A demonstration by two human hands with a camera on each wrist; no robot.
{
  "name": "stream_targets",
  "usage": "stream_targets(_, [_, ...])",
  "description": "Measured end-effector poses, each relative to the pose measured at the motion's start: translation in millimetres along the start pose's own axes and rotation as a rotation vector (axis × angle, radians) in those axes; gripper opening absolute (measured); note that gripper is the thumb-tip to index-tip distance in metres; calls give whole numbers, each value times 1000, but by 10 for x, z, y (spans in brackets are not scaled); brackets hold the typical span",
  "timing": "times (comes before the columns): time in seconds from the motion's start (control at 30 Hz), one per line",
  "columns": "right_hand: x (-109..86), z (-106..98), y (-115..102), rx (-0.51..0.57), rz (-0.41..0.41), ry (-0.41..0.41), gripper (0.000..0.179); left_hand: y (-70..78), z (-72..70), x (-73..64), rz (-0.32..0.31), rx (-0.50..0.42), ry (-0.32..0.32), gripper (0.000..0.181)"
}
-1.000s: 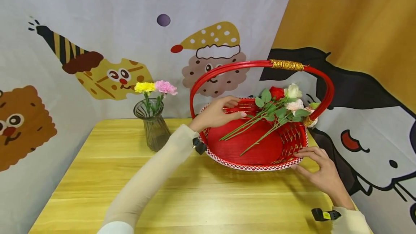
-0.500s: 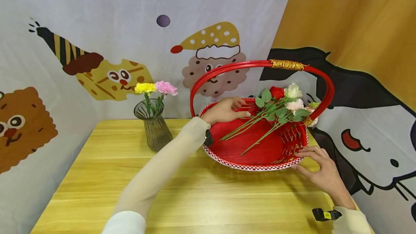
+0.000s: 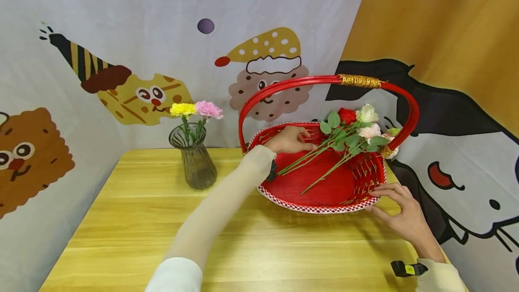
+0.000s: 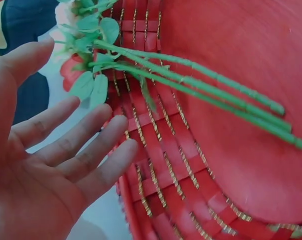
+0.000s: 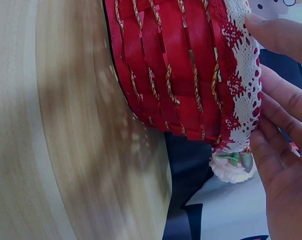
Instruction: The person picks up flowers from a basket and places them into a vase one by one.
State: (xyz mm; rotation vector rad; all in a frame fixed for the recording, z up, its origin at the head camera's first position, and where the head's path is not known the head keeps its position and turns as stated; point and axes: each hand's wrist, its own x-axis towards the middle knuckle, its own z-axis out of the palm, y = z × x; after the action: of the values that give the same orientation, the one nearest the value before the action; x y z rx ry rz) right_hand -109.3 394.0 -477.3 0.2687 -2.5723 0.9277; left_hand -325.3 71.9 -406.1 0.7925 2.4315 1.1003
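A red woven basket point(image 3: 316, 209) with lace trim and a tall arched handle stands on the table. Inside lie several artificial roses, among them a red rose point(image 3: 347, 116) and a white rose point(image 3: 367, 113), blooms over the far right rim and green stems point(image 4: 231, 90) pointing left. Over the basket's left part, my left hand point(image 3: 289, 141) reaches toward the stems, its fingers spread and loosely bent around nothing in the left wrist view. My right hand point(image 3: 405, 217) grips the front right rim, thumb outside on the lace point(image 5: 246, 75) and fingers inside.
Left of the basket, a ribbed grey glass vase point(image 3: 198, 166) holds a yellow carnation point(image 3: 182, 109) and a pink carnation point(image 3: 208, 109). Cartoon-printed curtains point(image 3: 142, 3) hang behind the wooden table point(image 3: 134, 238). The basket handle point(image 3: 284, 85) arches above the left hand.
My left hand has moved right and slightly down, further into the basket toward the stems. My right hand stays on the rim, and the basket and flowers keep their places.
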Motion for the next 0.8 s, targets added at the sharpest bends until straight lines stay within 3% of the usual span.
stream_targets(0.2, [6,8,12,-3,-34,14,38,-25,137,113,-7,-12,-4,49])
stream_targets(0.43, [12,12,26,-5,-70,24,40,42,286,273,19,134,-22,49])
stream_targets(0.6, [21,6,21,-4,-74,29,42,133,391,366,2,239,-40,46])
stream_targets(0.8, [6,7,23,11,-45,18,39,223,492,427,-43,299,-81,37])
